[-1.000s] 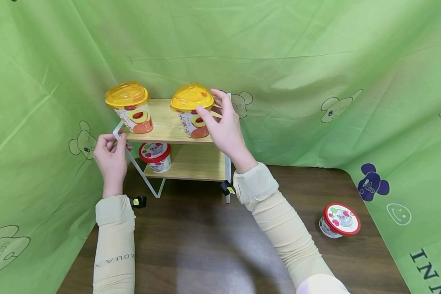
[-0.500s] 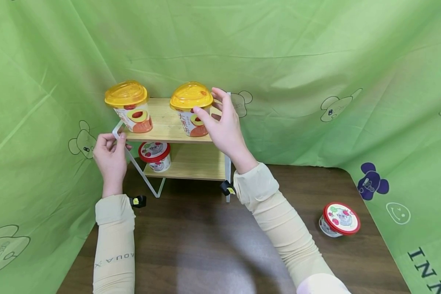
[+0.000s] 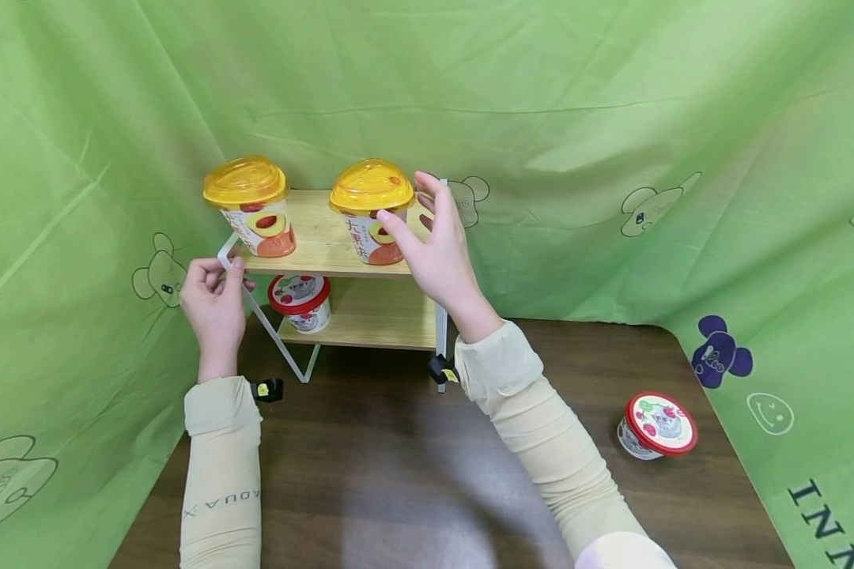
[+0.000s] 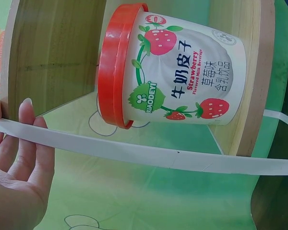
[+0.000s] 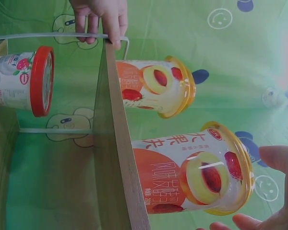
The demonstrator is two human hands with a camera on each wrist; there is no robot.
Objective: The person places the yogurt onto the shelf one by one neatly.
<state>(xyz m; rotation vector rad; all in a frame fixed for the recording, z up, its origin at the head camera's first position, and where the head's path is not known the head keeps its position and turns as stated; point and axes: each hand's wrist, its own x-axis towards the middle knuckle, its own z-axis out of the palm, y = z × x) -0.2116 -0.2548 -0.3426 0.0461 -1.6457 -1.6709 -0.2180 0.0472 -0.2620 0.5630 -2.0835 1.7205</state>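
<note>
Cream sleeves [image 3: 221, 462]; broad cuffs [image 3: 498, 367]; grey lettering [image 3: 232, 500]; black, yellow-marked wrist cameras [image 3: 274, 390]

Just beside my right hand [image 3: 436, 251], the yellow-lidded, fruit-printed cup [image 3: 368, 212] stands upright on the two-tiered wooden shelf [image 3: 316, 237] I grip.

On the two-tier shelf [image 3: 315, 237], a peach yogurt cup [image 3: 263, 225] stands upper left, another cup [image 3: 368, 233] upper right, a strawberry milk tub [image 3: 304, 304] lower left; fabric [image 3: 541, 158] hangs behind it, a lidded tub [image 3: 656, 427] front right.
</note>
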